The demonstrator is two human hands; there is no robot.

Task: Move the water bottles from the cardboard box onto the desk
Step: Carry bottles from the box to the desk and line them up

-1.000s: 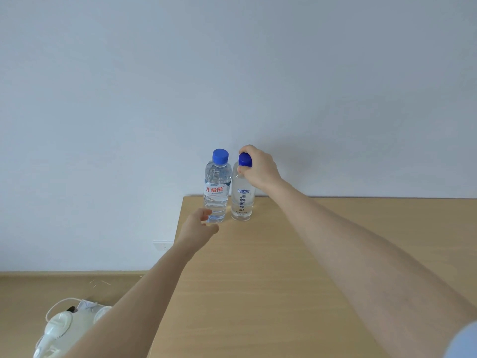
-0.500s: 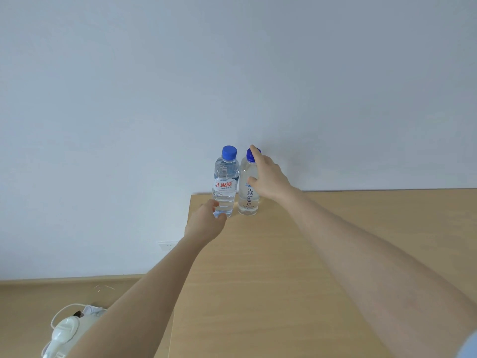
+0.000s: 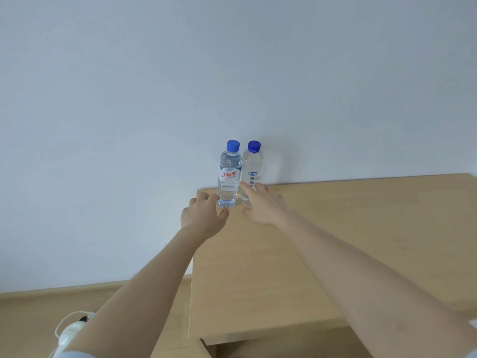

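Clear plastic water bottle, red label (image 3: pixel 228 182), and clear plastic water bottle, blue label (image 3: pixel 253 164): upright, side by side, at the far-left corner of the light wooden surface (image 3: pixel 335 228). Left hand (image 3: pixel 204 215): relaxed, beside the red-label base. Right hand (image 3: pixel 263 204): fingers spread.

Blue caps (image 3: pixel 233 145), red-lettered label (image 3: pixel 229 174), tan, perhaps woodgrain, desk (image 3: pixel 335 228).

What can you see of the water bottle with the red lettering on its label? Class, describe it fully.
The red-lettered bottle is clear ribbed plastic, seemingly full of water, with a blue screw cap and a white label. It stands upright at the far left corner of the desk, by the wall, close beside a second bottle. The left hand lies close round its base; whether it touches is unclear.
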